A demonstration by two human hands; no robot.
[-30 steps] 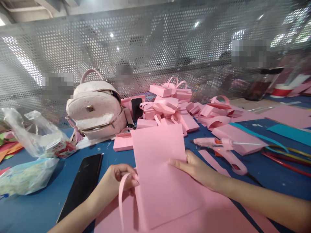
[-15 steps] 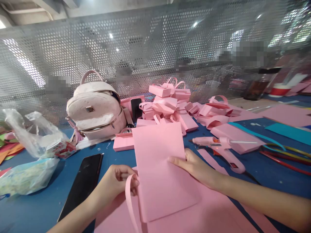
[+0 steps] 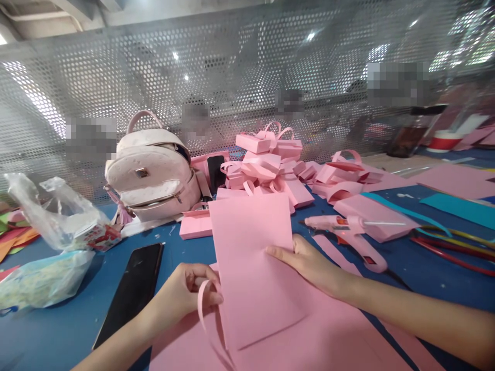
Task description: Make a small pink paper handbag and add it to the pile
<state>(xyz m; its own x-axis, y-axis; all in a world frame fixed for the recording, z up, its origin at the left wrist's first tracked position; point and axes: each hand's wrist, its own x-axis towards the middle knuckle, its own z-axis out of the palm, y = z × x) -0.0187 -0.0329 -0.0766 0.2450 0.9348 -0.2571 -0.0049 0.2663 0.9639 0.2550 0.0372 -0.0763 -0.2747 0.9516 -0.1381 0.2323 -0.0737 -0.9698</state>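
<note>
Two bare hands at work in the lower middle of the frame. The left hand (image 3: 189,288), lower centre-left, has its fingers curled and the thumb brought close to the fingertips, gripping a narrow pink strip (image 3: 200,304) at the left edge of the pink paper piece (image 3: 255,278); whether this pinch also takes in the edge itself cannot be told. The strip bows out to the left in an arc and runs down toward the bottom of the frame. The right hand (image 3: 309,260), right of centre, clasps the piece by its right edge, thumb flat on the front face, the other fingers mostly hidden behind. The piece occupies the lower centre, its broad face toward the viewer. Its long axis runs nearly up and down the frame, the top leaning slightly left, the lower end pointing toward the bottom edge, over a larger pink sheet (image 3: 328,340). At right, a pink glue gun (image 3: 348,237) lies with its nozzle toward the left; at lower left, a black phone (image 3: 129,293) lies aslant.
</note>
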